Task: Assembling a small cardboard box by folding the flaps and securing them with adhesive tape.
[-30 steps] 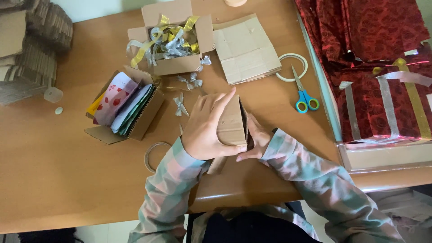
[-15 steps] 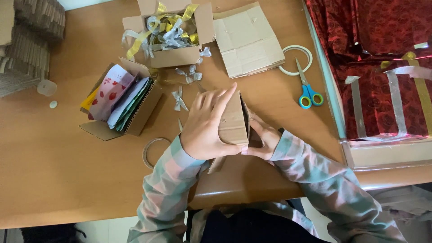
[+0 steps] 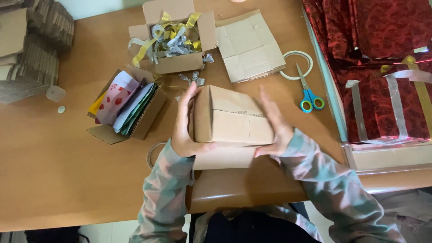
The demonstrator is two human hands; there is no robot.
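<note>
A plain brown cardboard box (image 3: 231, 118) lies on its side in the middle of the wooden table (image 3: 58, 166), close to me. My left hand (image 3: 185, 128) presses flat against its left end, fingers pointing away from me. On the opposite end, my right hand (image 3: 274, 123) is pressed the same way. The box is squeezed between both palms. A loose flap of the box sticks out beneath it toward me.
An open box of gold and silver ribbons (image 3: 173, 38) and a flattened cardboard sheet (image 3: 247, 45) lie beyond. A box of coloured papers (image 3: 126, 108) sits left. Blue-handled scissors (image 3: 308, 92) and a tape ring (image 3: 297, 65) lie right, beside red foil wrap (image 3: 382, 67). Cardboard stacks (image 3: 31, 45) fill the far left.
The box has been turned from standing narrow between my hands to lying wide on its side. My hands have spread apart to its two ends.
</note>
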